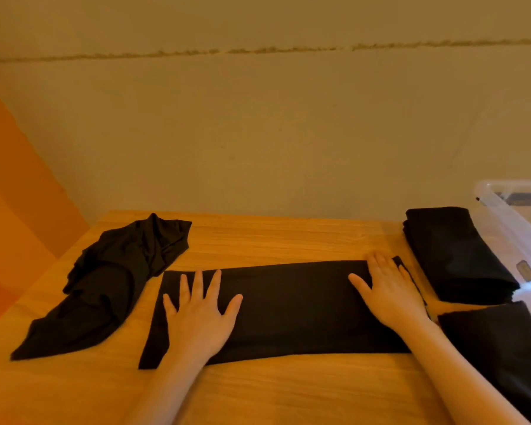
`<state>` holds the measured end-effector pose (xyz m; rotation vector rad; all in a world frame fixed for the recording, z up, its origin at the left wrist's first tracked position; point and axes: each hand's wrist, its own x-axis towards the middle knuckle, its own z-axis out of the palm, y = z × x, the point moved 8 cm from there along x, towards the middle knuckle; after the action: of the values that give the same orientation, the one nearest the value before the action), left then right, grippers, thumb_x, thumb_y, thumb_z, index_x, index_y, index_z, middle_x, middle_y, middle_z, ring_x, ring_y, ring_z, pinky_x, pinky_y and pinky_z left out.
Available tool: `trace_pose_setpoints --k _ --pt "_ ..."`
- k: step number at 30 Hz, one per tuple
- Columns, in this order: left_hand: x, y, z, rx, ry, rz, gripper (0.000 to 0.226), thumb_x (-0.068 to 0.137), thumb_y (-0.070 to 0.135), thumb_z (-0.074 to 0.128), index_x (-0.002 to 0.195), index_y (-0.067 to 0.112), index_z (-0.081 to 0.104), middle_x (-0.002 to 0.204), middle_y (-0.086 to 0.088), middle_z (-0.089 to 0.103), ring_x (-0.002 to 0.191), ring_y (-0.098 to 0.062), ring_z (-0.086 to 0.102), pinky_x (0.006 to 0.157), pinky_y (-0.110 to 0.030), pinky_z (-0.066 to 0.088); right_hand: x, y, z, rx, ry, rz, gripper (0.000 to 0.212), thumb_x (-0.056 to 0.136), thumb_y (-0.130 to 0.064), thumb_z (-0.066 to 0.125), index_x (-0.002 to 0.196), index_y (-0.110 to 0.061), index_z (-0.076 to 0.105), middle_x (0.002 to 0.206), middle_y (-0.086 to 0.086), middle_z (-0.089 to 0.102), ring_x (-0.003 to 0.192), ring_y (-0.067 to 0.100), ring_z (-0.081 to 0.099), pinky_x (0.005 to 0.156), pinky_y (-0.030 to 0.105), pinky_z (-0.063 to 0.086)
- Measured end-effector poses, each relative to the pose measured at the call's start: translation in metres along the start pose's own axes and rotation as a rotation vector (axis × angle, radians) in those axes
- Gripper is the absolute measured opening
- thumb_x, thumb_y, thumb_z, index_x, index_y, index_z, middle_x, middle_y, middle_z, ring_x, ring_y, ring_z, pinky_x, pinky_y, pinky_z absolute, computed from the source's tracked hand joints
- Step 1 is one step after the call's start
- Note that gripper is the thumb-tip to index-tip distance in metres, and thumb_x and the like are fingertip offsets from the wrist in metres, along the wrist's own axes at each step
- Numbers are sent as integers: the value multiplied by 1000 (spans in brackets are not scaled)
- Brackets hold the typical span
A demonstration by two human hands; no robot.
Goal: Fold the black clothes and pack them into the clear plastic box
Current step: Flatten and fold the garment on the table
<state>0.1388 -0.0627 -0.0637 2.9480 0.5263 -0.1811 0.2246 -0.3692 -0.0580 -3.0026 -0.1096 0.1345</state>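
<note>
The left hand (198,314) and right hand (388,289) are pressing flat, fingers spread, on the long black shirt (292,305) in the middle of the table (288,237), smoothing it, and next it needs folding in half for the box (515,222)

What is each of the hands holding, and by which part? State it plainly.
Nothing is gripped. The left hand and right hand lie flat, fingers spread, pressing opposite ends of the long folded black garment on the wooden table.
</note>
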Motion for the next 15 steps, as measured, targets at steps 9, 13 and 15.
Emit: trace_pose_setpoints --k 9,13,15 --pt "36 14 -5 25 -12 125 68 90 67 17 149 37 1 159 1 -5 145 -24 -11 115 -52 -3 -4 11 -2 21 31 87 69 96 -53 17 149 -10 5 157 7 4 145 20 3 116 36 6" --pt "64 28 -8 50 -11 198 66 91 65 18 149 38 3 159 2 -4 146 -23 -9 115 -51 -2 -14 15 -4 72 -4 150 60 100 -39 22 148 -8 4 157 9 3 145 22 1 116 38 5" --pt "78 37 -10 48 -45 285 62 94 61 20 149 38 4 159 3 -4 146 -21 -9 116 -49 -2 -18 17 -4 134 -28 192 61 100 -33 27 148 -6 1 157 10 -1 145 23 -3 116 39 3"
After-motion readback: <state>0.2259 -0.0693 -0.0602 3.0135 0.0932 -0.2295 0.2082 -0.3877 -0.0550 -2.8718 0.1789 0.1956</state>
